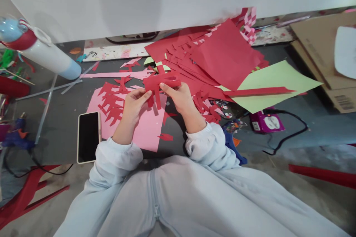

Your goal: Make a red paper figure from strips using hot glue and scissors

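Observation:
Between my two hands is a piece of red paper (158,81) with cut strips hanging from its lower side. My left hand (133,104) pinches its left part between thumb and fingers. On the right, my right hand (179,98) grips the other end, thumb on top. Below them lies a pink paper sheet (147,133), partly covered by my left forearm. A heap of small red paper cut-outs (111,105) rests on that sheet, left of my left hand. More red scraps (205,105) are piled right of my right wrist.
Red paper sheets (225,57) are stacked at the back, beside a light green sheet (272,81). A phone (89,137), a bottle (52,57) and a blue glue gun (18,137) are on the left. A cardboard box (319,52) and purple box (267,121) stand right.

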A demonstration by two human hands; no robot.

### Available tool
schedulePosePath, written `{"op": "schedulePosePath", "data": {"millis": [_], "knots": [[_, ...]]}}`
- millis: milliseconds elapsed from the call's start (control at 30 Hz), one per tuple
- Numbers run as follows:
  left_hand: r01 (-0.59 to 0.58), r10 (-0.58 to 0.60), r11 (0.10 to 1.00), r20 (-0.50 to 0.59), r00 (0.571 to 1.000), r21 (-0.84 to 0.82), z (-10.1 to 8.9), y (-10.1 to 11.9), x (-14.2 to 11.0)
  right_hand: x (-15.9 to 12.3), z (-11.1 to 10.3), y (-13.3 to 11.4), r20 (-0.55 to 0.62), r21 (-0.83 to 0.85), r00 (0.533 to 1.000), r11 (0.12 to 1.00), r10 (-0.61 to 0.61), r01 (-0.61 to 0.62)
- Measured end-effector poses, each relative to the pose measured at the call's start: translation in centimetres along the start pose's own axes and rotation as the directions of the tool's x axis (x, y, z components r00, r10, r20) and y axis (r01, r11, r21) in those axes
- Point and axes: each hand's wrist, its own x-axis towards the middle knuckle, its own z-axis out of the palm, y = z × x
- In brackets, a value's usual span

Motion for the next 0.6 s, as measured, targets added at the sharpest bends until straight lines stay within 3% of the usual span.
{"op": "schedulePosePath", "data": {"millis": [100,233,333,600], "knots": [[0.013,-0.013,1.000,-0.021,1.000,0.008,-0.07,-0.28,0.03,-0.01,0.00,0.12,0.090,-0.020,0.995,0.999,0.029,-0.027],[-0.018,0.018,1.000,-0.009,1.000,0.020,-0.17,-0.49,0.04,-0.12,-0.01,-0.31,0.228,-0.199,0.965,0.976,0.129,-0.083],[-0.047,0.046,0.998,0.012,0.999,0.035,-0.22,-0.41,0.02,-0.12,0.02,-0.42,0.241,-0.276,0.962,0.959,0.129,-0.059],[-0.044,0.044,0.999,0.013,0.999,0.004,-0.25,-0.44,0.13,0.14,-0.09,0.36,0.215,-0.219,0.973,0.975,0.086,-0.037]]}}
